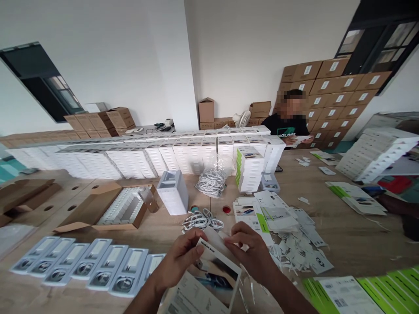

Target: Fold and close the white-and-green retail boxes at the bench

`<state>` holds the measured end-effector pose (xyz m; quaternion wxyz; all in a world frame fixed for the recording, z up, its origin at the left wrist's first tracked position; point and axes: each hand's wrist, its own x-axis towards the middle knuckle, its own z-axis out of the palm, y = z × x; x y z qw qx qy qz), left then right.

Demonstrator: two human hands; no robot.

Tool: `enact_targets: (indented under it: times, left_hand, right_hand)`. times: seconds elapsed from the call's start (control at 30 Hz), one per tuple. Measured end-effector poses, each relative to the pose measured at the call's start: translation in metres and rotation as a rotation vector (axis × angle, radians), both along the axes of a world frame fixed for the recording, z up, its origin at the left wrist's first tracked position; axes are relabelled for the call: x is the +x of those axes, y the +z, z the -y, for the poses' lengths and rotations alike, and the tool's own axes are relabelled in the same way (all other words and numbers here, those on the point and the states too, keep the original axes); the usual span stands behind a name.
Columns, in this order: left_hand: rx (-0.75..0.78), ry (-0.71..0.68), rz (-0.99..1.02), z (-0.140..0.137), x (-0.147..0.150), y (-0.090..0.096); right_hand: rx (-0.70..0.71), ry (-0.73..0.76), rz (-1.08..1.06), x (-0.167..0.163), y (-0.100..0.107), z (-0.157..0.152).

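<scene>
Between my hands is a white printed cardboard box (214, 281), tilted toward me, with a picture on its front and a flap at its upper end. My left hand (183, 257) grips the upper left edge, thumb on the printed face. At the upper right, the bent fingers of my right hand (250, 248) pinch the white flap. Whether the box is folded flat cannot be made out. Just beyond my hands lies a bundle of white cables (203, 219). Left of them, a row of pale trays (126, 272) holds chargers and coiled cables.
Loose papers and card scraps (296, 244) are heaped to the right. Green-and-white boxes (389, 288) lie front right. Stacked trays (173, 192) and an opened carton of white chargers (121, 209) stand left. White box stacks (190, 155) line the back, where a co-worker (286, 126) holds something white.
</scene>
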<state>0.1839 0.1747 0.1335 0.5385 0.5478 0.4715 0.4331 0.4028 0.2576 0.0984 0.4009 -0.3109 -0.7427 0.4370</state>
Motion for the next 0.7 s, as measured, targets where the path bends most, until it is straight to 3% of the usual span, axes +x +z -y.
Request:
enact_targets:
  times: [0.17,0.23,0.3,0.4,0.5,0.57,0.7]
  left_hand:
    - [0.111,-0.04,-0.153,0.0,0.0,0.002]
    - [0.093,-0.039,-0.099,0.0,0.001,0.002]
    - [0.033,-0.052,-0.023,0.002,0.002,0.001]
    - [-0.008,-0.036,-0.049,0.004,0.003,-0.002]
    - [0.048,-0.004,-0.165,0.003,0.003,-0.002]
    - [0.094,-0.007,-0.231,0.001,0.003,-0.001]
    - [0.09,-0.019,-0.211,-0.003,0.002,0.0]
  right_hand:
    - [-0.647,0.089,-0.285,-0.005,-0.008,-0.002]
    - [-0.788,0.169,-0.291,-0.007,-0.011,0.0]
    - [-0.741,0.201,-0.206,-0.008,-0.011,0.004]
    - [-0.472,0.103,-0.049,-0.007,-0.008,0.009]
    - [-0.231,0.023,0.042,-0.008,-0.005,0.014]
    - [-0.176,0.032,0.035,-0.008,-0.006,0.015]
    - [-0.241,0.085,-0.052,-0.005,-0.004,0.016]
